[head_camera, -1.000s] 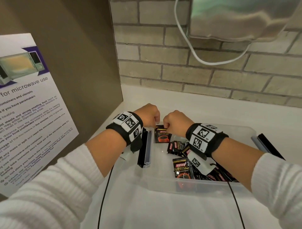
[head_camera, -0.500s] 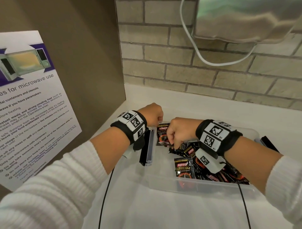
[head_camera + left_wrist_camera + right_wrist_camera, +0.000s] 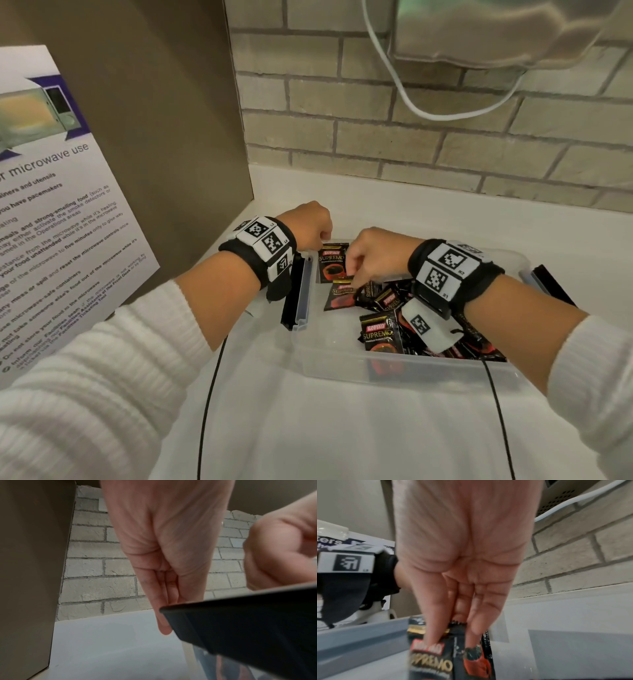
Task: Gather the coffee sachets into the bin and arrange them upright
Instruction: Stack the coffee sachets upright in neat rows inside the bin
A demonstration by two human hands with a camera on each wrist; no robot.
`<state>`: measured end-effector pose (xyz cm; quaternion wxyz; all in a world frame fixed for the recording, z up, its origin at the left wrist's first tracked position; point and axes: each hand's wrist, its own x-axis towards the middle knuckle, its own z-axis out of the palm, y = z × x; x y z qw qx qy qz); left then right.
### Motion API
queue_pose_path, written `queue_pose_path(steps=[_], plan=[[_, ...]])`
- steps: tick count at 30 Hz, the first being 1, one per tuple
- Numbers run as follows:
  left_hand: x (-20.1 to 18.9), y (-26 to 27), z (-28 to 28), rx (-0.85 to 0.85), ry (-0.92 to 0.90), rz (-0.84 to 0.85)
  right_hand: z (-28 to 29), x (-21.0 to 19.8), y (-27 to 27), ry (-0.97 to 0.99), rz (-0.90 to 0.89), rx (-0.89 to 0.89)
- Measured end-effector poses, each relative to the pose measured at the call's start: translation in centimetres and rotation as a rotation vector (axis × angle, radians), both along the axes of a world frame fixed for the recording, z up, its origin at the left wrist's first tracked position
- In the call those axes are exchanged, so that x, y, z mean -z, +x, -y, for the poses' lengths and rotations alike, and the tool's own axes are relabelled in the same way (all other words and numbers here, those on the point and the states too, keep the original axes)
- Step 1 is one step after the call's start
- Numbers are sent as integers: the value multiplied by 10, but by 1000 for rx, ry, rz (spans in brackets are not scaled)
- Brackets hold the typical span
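Fingers: right hand fingers are pinching a sachet top; left hand is curling at the bin rim, grip unclear.
Sachets: loose pile is lying inside the bin.
Technique: lifting by the top edge, seating it beside the upright sachet against the bin's far-left corner.

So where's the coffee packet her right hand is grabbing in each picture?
Head: the pinched sachet lies centre, under the right hand.
Left wrist: not in view; only that hand's knuckles show at right.
Right wrist: bottom centre, between the fingers.
Shared landmark: the brick wall.
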<state>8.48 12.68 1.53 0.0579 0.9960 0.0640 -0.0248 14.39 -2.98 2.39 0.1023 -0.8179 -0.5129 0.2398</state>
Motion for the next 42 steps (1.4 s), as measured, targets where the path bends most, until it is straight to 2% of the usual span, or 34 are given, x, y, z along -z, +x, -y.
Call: queue_pose_path(steps=[5,10,17,21,25,27,31,34,39,42], plan=[[-4,0,-2,47,5,-16,-20,16,5,152,157,6],[-10,1,1,68,51,-79,-31,28,9,219,328,53],[-17,7,9,75,137,-156,-31,26,12,334,315,19],[-14,6,5,61,87,-125,-27,13,16,477,164,106],[-5,1,-2,47,-88,-32,-21,16,15,327,-8,204],[-3,0,-3,47,-82,-24,-18,23,13,300,-86,251],[-4,1,-2,8,-50,-56,-17,29,14,380,80,154],[-4,2,-1,9,-45,-53,-20,35,9,351,116,87],[-5,2,-1,25,-43,-52,-28,42,2,360,159,90],[-6,1,-3,34,-57,-56,-30,41,1,337,263,99]])
